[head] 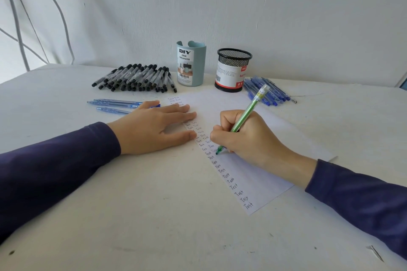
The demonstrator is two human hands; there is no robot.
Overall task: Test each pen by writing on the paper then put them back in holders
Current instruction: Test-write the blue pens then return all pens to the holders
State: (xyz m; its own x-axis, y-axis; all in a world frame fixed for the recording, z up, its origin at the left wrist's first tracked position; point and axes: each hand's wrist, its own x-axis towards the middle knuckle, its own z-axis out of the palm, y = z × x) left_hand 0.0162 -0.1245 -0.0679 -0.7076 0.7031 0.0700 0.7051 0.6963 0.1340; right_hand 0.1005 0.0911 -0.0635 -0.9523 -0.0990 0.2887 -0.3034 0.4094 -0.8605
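Behind the "Test"-lined paper, a holder reads "DIY DESK ORGANIZER".

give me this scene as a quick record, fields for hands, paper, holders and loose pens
right hand: grips green pen, tip on paper
left hand: flat, fingers resting on the paper's left edge
paper: column of "Test" words down its left side
holders: blue-grey cup and black mesh cup, upright at the back, no pens sticking out
loose pens: black-capped pile left of the blue-grey cup; blue pile right of the black mesh cup; three blue pens by the left hand
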